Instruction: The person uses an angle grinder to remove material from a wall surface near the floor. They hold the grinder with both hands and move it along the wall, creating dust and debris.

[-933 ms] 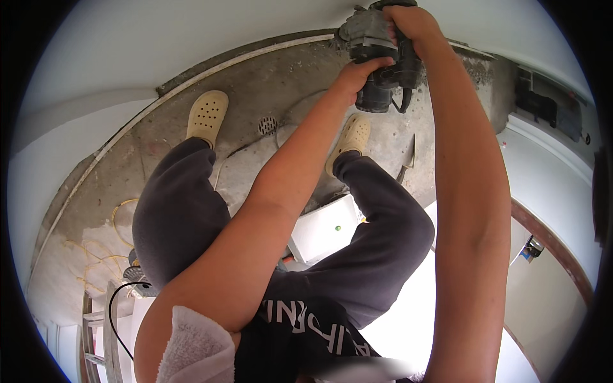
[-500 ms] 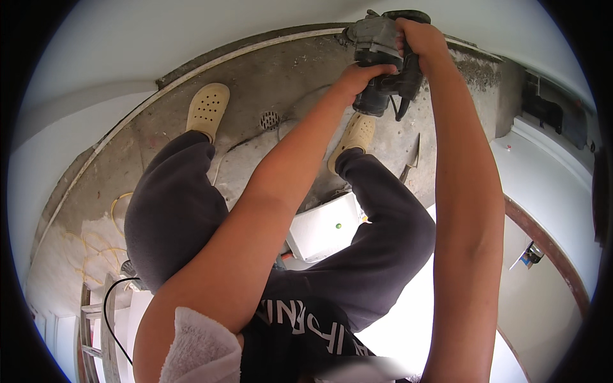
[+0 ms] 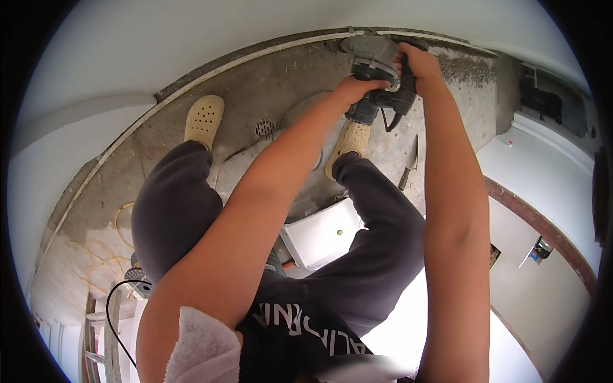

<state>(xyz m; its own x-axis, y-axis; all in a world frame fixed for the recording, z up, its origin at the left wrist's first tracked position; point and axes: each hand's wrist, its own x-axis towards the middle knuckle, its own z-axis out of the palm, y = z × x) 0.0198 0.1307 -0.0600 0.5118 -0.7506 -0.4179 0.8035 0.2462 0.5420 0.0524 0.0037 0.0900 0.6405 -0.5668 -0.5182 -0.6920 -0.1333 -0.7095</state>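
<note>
At the far wall's foot, I hold a dark grey and black power tool (image 3: 368, 69) that looks like a rotary hammer. My left hand (image 3: 355, 89) is closed around its body, thumb across the top. My right hand (image 3: 421, 62) wraps around the rear handle on the right. The tool's far end is against or close to the dark strip of broken floor (image 3: 456, 52) along the wall. Its working tip cannot be made out. A black cord (image 3: 391, 121) loops below the handle.
My feet stand apart in beige clogs (image 3: 205, 118) on rough concrete (image 3: 255, 89), a round drain grate (image 3: 264, 128) between them. A trowel-like tool (image 3: 409, 167) lies right of my right foot. Nearby are a white tray (image 3: 322, 239), yellow cord (image 3: 96, 258) and a ladder (image 3: 102, 332).
The power tool and both hands have come a little nearer to me and slightly left, showing more of the broken strip by the wall. Both hands keep their grip.
</note>
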